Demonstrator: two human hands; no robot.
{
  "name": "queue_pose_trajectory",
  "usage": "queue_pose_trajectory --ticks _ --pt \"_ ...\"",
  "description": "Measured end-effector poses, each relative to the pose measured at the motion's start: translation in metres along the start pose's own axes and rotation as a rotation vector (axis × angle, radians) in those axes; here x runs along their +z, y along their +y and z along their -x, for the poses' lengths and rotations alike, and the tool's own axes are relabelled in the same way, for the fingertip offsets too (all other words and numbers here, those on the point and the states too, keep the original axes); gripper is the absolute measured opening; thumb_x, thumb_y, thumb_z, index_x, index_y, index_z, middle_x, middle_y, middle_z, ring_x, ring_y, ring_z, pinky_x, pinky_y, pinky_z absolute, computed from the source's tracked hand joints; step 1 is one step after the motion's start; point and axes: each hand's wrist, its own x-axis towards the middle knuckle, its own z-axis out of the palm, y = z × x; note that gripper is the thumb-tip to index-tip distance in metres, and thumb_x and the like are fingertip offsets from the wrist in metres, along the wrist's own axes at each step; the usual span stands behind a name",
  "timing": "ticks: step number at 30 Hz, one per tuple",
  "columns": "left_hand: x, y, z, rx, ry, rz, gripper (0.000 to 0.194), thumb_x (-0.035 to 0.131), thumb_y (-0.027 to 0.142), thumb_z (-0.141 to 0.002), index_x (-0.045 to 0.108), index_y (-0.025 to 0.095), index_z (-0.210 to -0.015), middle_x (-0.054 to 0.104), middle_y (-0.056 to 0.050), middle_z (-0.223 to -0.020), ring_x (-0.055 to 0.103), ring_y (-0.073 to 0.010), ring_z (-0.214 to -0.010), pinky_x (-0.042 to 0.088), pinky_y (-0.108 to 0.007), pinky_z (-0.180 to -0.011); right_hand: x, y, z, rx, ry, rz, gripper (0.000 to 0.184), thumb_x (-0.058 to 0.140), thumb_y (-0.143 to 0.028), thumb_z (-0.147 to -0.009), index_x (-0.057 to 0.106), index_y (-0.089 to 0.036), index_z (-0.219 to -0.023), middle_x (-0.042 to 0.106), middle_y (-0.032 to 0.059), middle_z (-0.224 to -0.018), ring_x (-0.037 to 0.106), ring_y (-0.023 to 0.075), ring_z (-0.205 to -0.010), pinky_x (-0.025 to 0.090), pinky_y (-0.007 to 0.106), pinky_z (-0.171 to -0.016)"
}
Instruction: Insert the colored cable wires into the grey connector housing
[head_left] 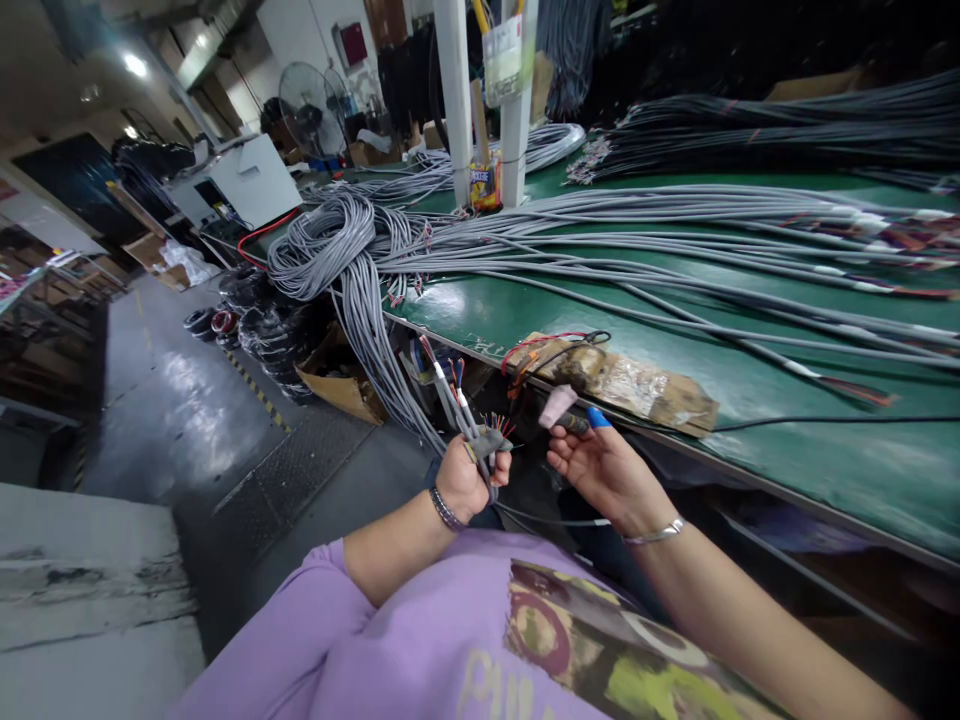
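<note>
My left hand (pixel 469 475) is closed around a bundle of grey cables (pixel 451 400), held upright in front of my body. Thin coloured wires (pixel 499 425) fan out from a cable end at its thumb, which wears a greyish cover. To the right, my right hand (pixel 592 465) is raised by the table edge with fingers loosely curled and apart. Its thumb has a blue cover (pixel 598 417), and a pale pink wrap (pixel 559 405) shows on a finger. A dark piece by that finger is too unclear to name. One grey cable (pixel 555 520) runs below this hand.
Long grey cables (pixel 600 240) lie across the green table (pixel 750 400), coiled and hanging over its left end. A taped cardboard piece (pixel 637 385) lies at the front edge. Black cables (pixel 787 130) are piled behind. A cardboard box (pixel 341 375) stands on the floor.
</note>
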Motion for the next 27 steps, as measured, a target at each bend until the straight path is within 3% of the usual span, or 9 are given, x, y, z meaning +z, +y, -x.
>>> queue_pose_trajectory --ticks 9,14,18,22,27 --pt "-0.002 -0.004 0.002 -0.079 0.05 -0.001 0.025 0.072 0.032 -0.066 0.054 0.014 -0.065 0.058 -0.001 -0.051 0.048 -0.0085 -0.039 0.024 -0.02 -0.039 -0.009 0.007 0.005 -0.035 -0.062 0.097 0.018 0.067 -0.038 -0.081 0.07 -0.02 -0.078 0.068 0.0016 -0.071 0.061 0.0112 -0.06 0.053 0.024 -0.06" --pt "0.004 -0.007 0.008 -0.06 0.064 -0.049 0.026 0.074 0.031 -0.063 0.055 0.015 -0.07 0.058 -0.001 -0.051 0.049 -0.009 -0.038 0.024 -0.019 -0.037 -0.017 0.011 0.011 -0.086 -0.093 0.229 0.013 0.073 -0.036 -0.074 0.07 -0.023 -0.077 0.066 0.0014 -0.071 0.059 0.0124 -0.059 0.052 0.026 -0.058" --pt "0.01 -0.008 0.016 0.008 0.087 -0.09 0.032 0.077 0.035 -0.062 0.052 0.016 -0.072 0.059 0.0 -0.051 0.051 -0.0096 -0.037 0.023 -0.019 -0.036 -0.011 0.018 0.026 -0.132 -0.116 0.368 0.023 0.082 -0.033 -0.063 0.072 -0.022 -0.08 0.065 0.0006 -0.074 0.055 0.011 -0.06 0.05 0.025 -0.059" --pt "0.011 -0.013 0.02 0.028 0.092 -0.147 0.039 0.078 0.042 -0.062 0.051 0.016 -0.071 0.059 0.0 -0.053 0.053 -0.0102 -0.038 0.023 -0.019 -0.036 0.0 0.026 0.039 -0.282 -0.141 0.573 0.032 0.083 -0.042 -0.061 0.073 -0.022 -0.084 0.064 0.0005 -0.074 0.052 0.0114 -0.062 0.046 0.026 -0.061" --pt "0.007 -0.017 0.023 0.065 0.052 -0.192 0.04 0.078 0.045 -0.06 0.054 0.015 -0.072 0.058 0.001 -0.054 0.051 -0.0083 -0.038 0.024 -0.019 -0.036 0.007 0.029 0.039 -0.39 -0.087 0.702 0.033 0.083 -0.046 -0.058 0.069 -0.02 -0.069 0.061 0.0003 -0.067 0.049 0.0124 -0.061 0.042 0.026 -0.057"
